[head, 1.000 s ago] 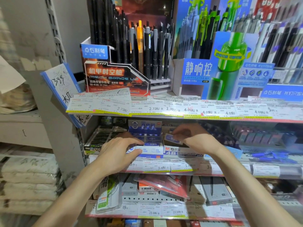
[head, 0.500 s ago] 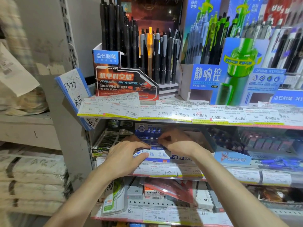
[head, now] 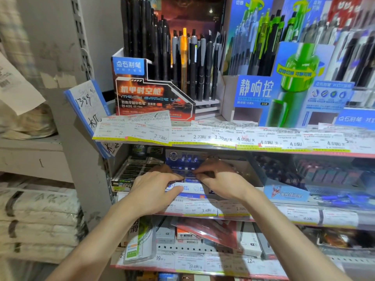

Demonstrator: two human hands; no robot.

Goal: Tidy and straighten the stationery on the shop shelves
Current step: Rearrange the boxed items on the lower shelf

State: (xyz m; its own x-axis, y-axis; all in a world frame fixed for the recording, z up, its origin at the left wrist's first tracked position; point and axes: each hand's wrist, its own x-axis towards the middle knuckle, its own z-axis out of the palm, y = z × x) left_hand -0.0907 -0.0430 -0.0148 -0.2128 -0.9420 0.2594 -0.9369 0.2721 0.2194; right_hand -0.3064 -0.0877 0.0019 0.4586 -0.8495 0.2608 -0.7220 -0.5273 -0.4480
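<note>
Both my hands reach into the middle shelf, under the row of price tags (head: pixel 223 138). My left hand (head: pixel 154 189) rests on the front of a blue-and-white display box of small erasers (head: pixel 190 187), thumb along its front edge. My right hand (head: pixel 221 181) is beside it, fingertips pinched on the small blue packs (head: pixel 188 175) inside the box. The fingertips of both hands nearly meet over the box. What exactly each hand pinches is partly hidden by the fingers.
A dark-packed box (head: pixel 132 175) sits left of the eraser box, and a blue carton (head: pixel 288 192) on the right. Pen displays (head: pixel 154 96) stand on the shelf above. Lower shelf holds boxed goods (head: pixel 203 236). A grey upright (head: pixel 81 138) bounds the left side.
My right hand has moved left from the neighbouring box to the eraser box, closing towards the left hand. The view has come closer to the shelf.
</note>
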